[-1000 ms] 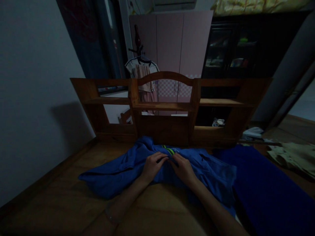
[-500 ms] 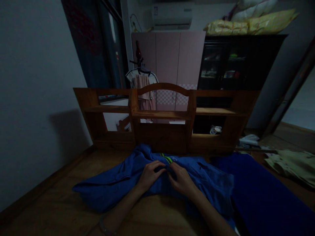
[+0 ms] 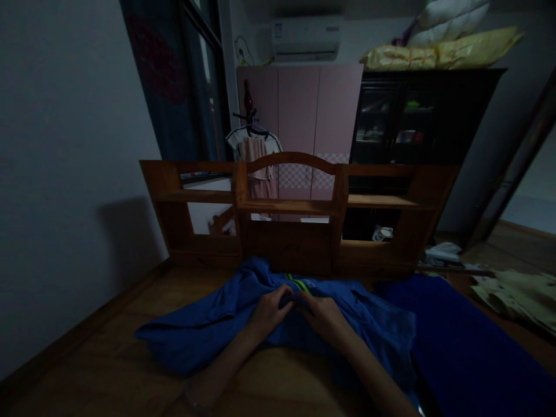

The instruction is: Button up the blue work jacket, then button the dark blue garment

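Observation:
A blue garment (image 3: 208,310) with a yellow-green stripe, seemingly a jacket or shirt, lies spread and rumpled on a wooden surface (image 3: 278,382). My left hand (image 3: 273,307) is closed on its middle part, fingers pinching a fold of the cloth. Close beside it, my right hand (image 3: 319,313) grips the same bunched edge just below the stripe. The fingertips of both hands nearly meet. Dim light and the fingers themselves hide exactly which part of the garment is pinched.
A wooden headboard with shelves (image 3: 286,205) stands just beyond the garment. To the right lies a dark blue cloth or mat (image 3: 464,341), with pale fabric (image 3: 516,298) farther off. A white wall (image 3: 78,174) rises on the left. Behind are pink wardrobe doors (image 3: 297,110) and a black cabinet (image 3: 438,116).
The camera view has shifted slightly. Both hands stay on the garment's middle; their fingers have shifted a little on the fold and the right-hand fingers have drawn in closer.

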`<state>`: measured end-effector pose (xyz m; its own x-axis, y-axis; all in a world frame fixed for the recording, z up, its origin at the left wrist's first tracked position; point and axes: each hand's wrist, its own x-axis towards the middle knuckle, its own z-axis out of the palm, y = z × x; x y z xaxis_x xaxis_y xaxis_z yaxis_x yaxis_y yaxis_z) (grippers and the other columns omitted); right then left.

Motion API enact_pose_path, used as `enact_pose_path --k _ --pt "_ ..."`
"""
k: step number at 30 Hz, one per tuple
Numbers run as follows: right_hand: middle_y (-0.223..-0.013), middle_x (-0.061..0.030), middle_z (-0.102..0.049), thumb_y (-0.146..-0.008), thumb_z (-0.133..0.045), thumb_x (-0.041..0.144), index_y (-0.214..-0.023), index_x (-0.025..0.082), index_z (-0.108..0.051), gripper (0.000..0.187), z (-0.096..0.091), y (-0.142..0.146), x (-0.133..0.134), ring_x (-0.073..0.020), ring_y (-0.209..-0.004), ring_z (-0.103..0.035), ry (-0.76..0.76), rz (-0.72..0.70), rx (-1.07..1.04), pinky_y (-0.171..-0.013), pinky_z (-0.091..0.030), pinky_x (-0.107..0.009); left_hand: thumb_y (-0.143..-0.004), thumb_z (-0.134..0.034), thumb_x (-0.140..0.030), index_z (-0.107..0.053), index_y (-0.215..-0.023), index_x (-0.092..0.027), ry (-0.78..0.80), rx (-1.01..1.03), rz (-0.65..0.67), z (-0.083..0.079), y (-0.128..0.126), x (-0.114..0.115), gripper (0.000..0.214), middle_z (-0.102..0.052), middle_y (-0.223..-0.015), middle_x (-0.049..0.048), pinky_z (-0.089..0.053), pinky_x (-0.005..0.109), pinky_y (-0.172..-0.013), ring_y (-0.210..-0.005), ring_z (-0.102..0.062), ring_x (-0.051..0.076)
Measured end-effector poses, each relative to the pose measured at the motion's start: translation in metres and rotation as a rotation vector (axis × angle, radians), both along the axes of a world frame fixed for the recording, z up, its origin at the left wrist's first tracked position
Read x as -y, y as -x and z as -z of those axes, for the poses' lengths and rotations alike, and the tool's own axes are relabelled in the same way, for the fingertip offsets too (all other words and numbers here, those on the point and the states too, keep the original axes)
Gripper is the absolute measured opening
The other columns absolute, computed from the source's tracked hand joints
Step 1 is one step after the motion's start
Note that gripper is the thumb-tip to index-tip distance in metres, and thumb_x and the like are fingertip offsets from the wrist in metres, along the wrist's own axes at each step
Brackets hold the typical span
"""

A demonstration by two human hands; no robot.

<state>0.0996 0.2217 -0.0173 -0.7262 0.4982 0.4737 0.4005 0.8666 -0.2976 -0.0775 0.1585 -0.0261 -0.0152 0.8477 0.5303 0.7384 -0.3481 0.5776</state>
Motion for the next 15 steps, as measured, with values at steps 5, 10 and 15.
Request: enact_pose_path --k 5,10,15 --pt "-0.083 -0.0035 -0.071 -0.091 -0.047 0.029 -0.108 0.025 -0.059 0.021 -0.011 -0.008 -0.001 -0.0211 -0.075 -0.068 -0.079 0.050 0.016 -0.061 -0.044 -0.025 -0.086 -0.052 -0.036 -0.061 -0.084 -0.021 0.003 -0.230 -0.028 -0.004 0.012 0.001 0.018 -0.068 -0.080 0.0023 -0.044 0.026 -0.071 -0.077 -0.064 0.017" --pt "-0.079 -0.0024 -0.071 -0.092 -0.044 0.026 -0.103 0.023 -0.059 0.019 -0.013 -0.010 0.001 -0.0192 -0.071 -0.068 -0.152 0.110 0.028 -0.058 -0.041 -0.023 -0.085 -0.050 -0.046 -0.063 -0.080 -0.018 0.113 -0.441 -0.099 -0.020 0.023 0.016 0.031 -0.068 -0.077 0.0046 -0.043 0.028 -0.071 -0.077 -0.064 0.020" --pt "-0.079 -0.0026 -0.071 -0.090 -0.044 0.021 -0.111 0.022 -0.057 0.024 -0.007 -0.009 0.000 -0.0173 -0.067 -0.067 -0.232 0.097 -0.057 -0.056 -0.041 -0.022 -0.079 -0.059 -0.028 -0.063 -0.096 -0.022 0.298 -0.483 -0.147 -0.033 0.042 0.055 0.018 -0.068 -0.091 0.0041 -0.043 0.031 -0.081 -0.089 -0.062 0.022"
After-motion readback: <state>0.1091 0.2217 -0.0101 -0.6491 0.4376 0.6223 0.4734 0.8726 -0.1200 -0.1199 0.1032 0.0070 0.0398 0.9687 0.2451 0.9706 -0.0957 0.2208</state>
